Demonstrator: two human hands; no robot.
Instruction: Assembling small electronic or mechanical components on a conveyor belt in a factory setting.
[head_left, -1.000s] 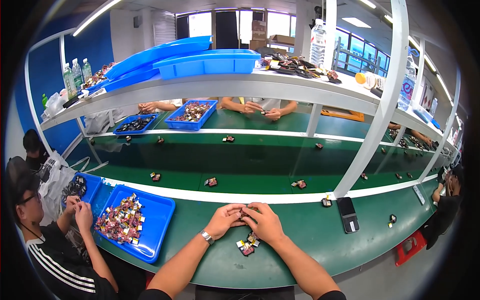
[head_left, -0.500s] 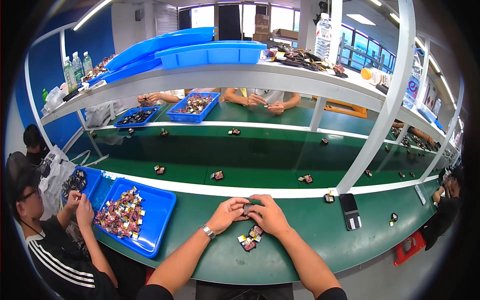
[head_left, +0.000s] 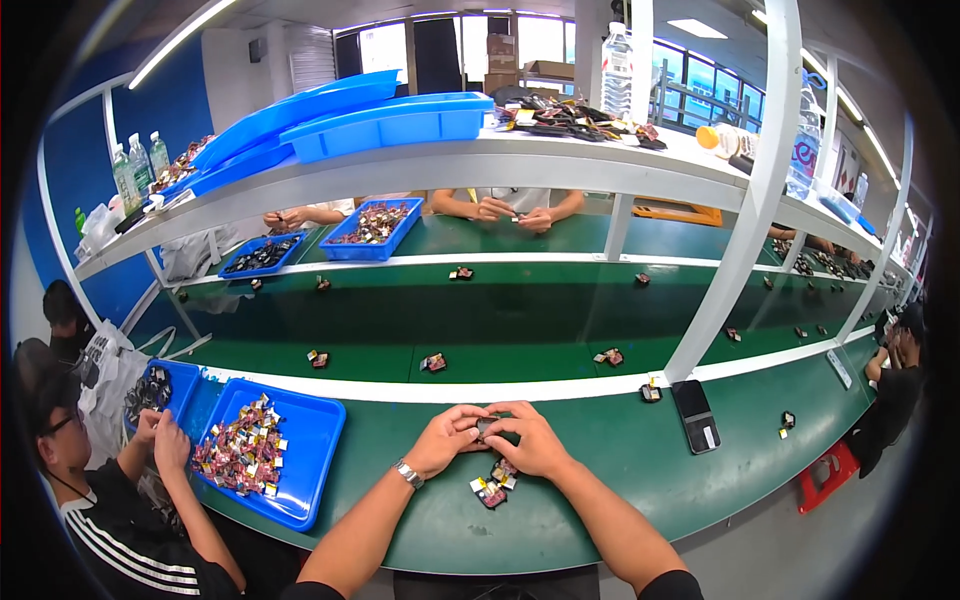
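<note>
Both hands meet over the green bench top [head_left: 420, 520]. Between their fingertips is a small dark grey, flat part [head_left: 486, 428]; its exact kind cannot be made out. My left hand [head_left: 447, 440], with a metal watch on the wrist, pinches its left side. From the other side my right hand [head_left: 530, 442] closes thumb and fingers on the same part. Just below the hands lie small dark red and black electronic pieces [head_left: 489, 491] with white and yellow tabs, one of them partly under my right hand.
A blue tray [head_left: 335, 420] heaped with similar pieces sits to the left, beside a co-worker [head_left: 150, 520]. On the right lie a black flat case [head_left: 696, 415] and single pieces [head_left: 651, 391]. A white post [head_left: 735, 230] and a loaded shelf [head_left: 420, 165] stand beyond.
The whole view has shifted slightly. My hands stay together on the dark grey part, with the fingers only a little rearranged.
</note>
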